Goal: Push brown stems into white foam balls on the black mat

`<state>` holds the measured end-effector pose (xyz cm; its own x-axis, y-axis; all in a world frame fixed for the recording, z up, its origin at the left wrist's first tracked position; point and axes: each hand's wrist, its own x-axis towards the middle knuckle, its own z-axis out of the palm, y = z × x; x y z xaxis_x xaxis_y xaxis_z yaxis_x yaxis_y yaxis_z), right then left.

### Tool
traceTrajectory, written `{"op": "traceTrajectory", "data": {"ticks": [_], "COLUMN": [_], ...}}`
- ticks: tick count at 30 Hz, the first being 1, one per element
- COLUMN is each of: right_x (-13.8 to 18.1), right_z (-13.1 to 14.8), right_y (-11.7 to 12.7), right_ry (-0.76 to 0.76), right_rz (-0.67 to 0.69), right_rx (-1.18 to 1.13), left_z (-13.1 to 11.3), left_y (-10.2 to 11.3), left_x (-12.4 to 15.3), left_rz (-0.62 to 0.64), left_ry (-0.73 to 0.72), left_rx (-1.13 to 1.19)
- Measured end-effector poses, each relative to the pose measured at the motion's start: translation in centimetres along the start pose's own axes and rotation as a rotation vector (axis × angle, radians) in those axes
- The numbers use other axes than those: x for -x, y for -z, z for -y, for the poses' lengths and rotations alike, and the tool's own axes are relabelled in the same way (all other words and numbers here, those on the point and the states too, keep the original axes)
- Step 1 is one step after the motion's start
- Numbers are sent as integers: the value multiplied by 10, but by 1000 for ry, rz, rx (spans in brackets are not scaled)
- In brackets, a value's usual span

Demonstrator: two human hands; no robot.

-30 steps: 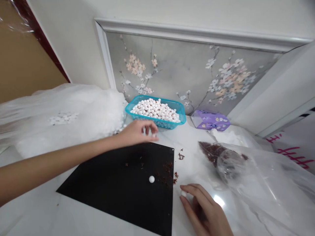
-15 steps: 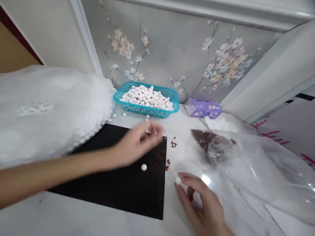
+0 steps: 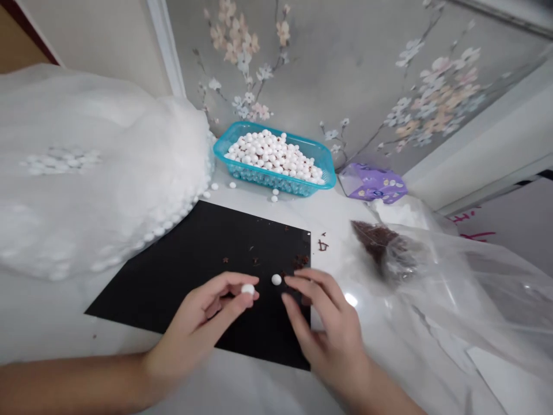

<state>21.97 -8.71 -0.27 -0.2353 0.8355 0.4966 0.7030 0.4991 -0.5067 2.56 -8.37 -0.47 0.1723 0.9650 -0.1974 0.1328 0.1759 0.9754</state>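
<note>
My left hand [image 3: 207, 323] is closed, pinching a small white ball [image 3: 247, 289] between thumb and fingertips above the black sheet [image 3: 181, 276]. Close by on the right, a second white ball [image 3: 276, 279] rests on the sheet. The fingertips of my right hand [image 3: 330, 323] are just to the right of that ball, thumb and fingers apart, with nothing visible between them. Small dark brown pieces [image 3: 301, 261] lie near the sheet's right edge, partly behind my right hand, one of them star-shaped [image 3: 225, 260].
A turquoise basket [image 3: 276, 183] full of white balls stands against the wall. Left of it bulges a large translucent bag [image 3: 108, 190] of white balls. On the right lie a purple packet [image 3: 375, 183] and a clear bag [image 3: 453, 276] with brown bits [image 3: 374, 239].
My left hand has come back toward me and now holds a white ball. My right hand has moved left over the sheet; the ball it held is no longer in its fingers.
</note>
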Motion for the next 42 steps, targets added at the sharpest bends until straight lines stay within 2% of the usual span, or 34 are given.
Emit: {"op": "traceTrajectory", "data": {"ticks": [2,4,7,10,13,17,22,28,32,35,42], "right_x": [-23,-45,-66,-73,-70,-63,-58,-56,-54,-54,-56], "right_z": [5,10,17,20,22,22,22,19,19,19,15], "right_y": [-16,-33,-52,-63,-68,-70,-70,-64,-63,-64,-59], "right_ry": [-29,42,131,177,171,71,-12,-64,43,65,74], "right_rz": [28,146,324,412,377,244,238,138,150,136,169], "right_rx": [36,47,80,125,89,-161,-378,-357,-296,-254,-268], "left_z": [0,0,-1,-2,0,3,5,0,-3,-3,-4], "left_y": [10,18,26,29,30,30,30,30,32,35,39], "left_x": [6,9,5,-6,-13,-16,-16,-16,-19,-23,-25], "left_rz": [-124,-202,-267,-297,-306,-273,-213,-184,-25,62,109], "left_ry": [-32,-55,-50,2,47,50,29,83,145,218,293], "left_rx": [-17,-23,5,63,120,114,99,230,336,383,469]}}
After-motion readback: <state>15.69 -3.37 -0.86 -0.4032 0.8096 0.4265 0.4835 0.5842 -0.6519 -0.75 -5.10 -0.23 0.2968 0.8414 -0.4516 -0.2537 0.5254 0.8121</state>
